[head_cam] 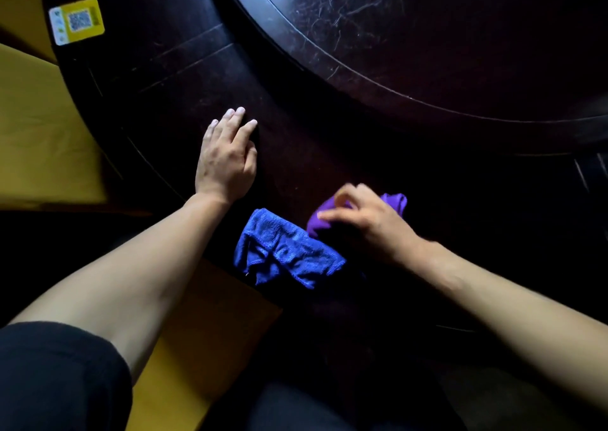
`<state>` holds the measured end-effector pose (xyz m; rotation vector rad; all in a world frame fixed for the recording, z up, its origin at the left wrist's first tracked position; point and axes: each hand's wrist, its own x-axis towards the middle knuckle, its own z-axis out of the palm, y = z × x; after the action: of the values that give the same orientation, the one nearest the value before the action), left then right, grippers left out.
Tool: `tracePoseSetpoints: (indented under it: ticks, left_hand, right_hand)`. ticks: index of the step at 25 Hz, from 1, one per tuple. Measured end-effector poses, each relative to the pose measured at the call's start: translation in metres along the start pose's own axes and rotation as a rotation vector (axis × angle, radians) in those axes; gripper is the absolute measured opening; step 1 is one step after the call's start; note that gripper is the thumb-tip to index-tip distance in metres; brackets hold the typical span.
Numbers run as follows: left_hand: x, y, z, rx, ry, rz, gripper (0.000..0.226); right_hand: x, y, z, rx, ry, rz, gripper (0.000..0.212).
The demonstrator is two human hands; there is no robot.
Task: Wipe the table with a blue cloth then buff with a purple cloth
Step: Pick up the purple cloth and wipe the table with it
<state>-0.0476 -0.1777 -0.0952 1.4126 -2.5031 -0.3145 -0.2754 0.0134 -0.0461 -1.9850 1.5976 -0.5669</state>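
The dark round table fills most of the view. A crumpled blue cloth lies at its near edge. Just right of it lies a purple cloth, mostly hidden under my right hand. That hand hovers over or touches the purple cloth with loosely curled fingers; it is blurred, and a grip cannot be made out. My left hand rests flat on the tabletop, fingers straight, to the left of and beyond the blue cloth.
A raised dark turntable with scratch marks covers the table's middle at upper right. A yellow QR-code sticker sits on the table's far left rim. Yellow floor shows to the left and below the table edge.
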Motion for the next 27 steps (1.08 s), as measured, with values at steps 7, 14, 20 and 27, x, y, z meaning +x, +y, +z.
tracePoseSetpoints:
  ticks: [7, 14, 20, 27]
  left_hand:
    - [-0.001, 0.005, -0.003, 0.017, -0.007, -0.016, 0.049]
    - [-0.001, 0.0, -0.005, -0.025, -0.028, -0.01, 0.055]
    - [0.0, 0.002, -0.005, -0.006, -0.013, -0.007, 0.053]
    - [0.0, 0.006, -0.007, -0.025, -0.027, -0.092, 0.056]
  right_hand:
    - [-0.069, 0.018, -0.029, 0.069, -0.298, 0.07, 0.026]
    - [0.144, 0.007, 0.005, -0.102, 0.234, 0.435, 0.04]
    - [0.056, 0.003, 0.002, -0.117, -0.22, -0.243, 0.02]
    - [0.092, 0.01, 0.012, -0.102, 0.185, 0.155, 0.041]
